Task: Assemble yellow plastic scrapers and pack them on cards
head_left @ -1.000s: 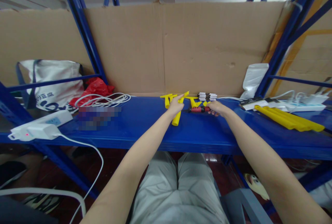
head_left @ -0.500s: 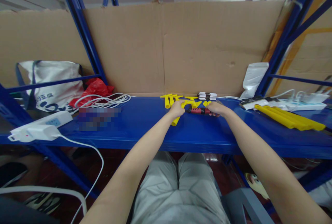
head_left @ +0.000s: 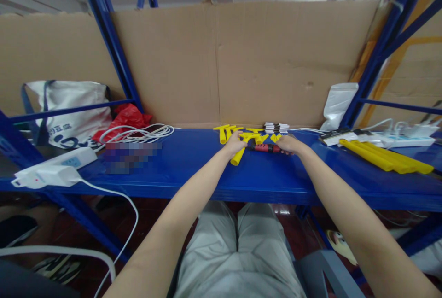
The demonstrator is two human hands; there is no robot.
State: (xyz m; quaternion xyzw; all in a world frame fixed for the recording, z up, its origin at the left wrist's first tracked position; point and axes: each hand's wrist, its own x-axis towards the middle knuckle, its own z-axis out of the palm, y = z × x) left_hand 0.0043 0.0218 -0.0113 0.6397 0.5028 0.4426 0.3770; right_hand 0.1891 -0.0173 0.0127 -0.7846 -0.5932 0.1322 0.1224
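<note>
My left hand (head_left: pixel 235 144) is closed on a yellow T-shaped tube piece (head_left: pixel 237 157), whose round end points toward me. On the right, my right hand (head_left: pixel 289 144) grips a red-and-black screwdriver (head_left: pixel 265 149) lying level, its dark end turned left toward the yellow piece. Whether its tip touches the piece is too small to tell. Behind my left hand stand more yellow T-shaped pieces (head_left: pixel 223 136). Small yellow parts (head_left: pixel 275 138) lie between my hands, behind the screwdriver. My fingertips are partly hidden on both sides.
A stack of black-and-white small packs (head_left: pixel 276 128) stands by the cardboard wall (head_left: pixel 276 58). Long yellow tubes (head_left: pixel 383 156) lie at right, near power strips. At left are a white power strip (head_left: pixel 69 160), coiled cable (head_left: pixel 148 133), red plastic bag (head_left: pixel 127 118) and cloth bag (head_left: pixel 76 113).
The yellow piece in my left hand has turned slightly, its round end shifting a little right and toward the back. My right hand and the screwdriver stay nearly where they were.
</note>
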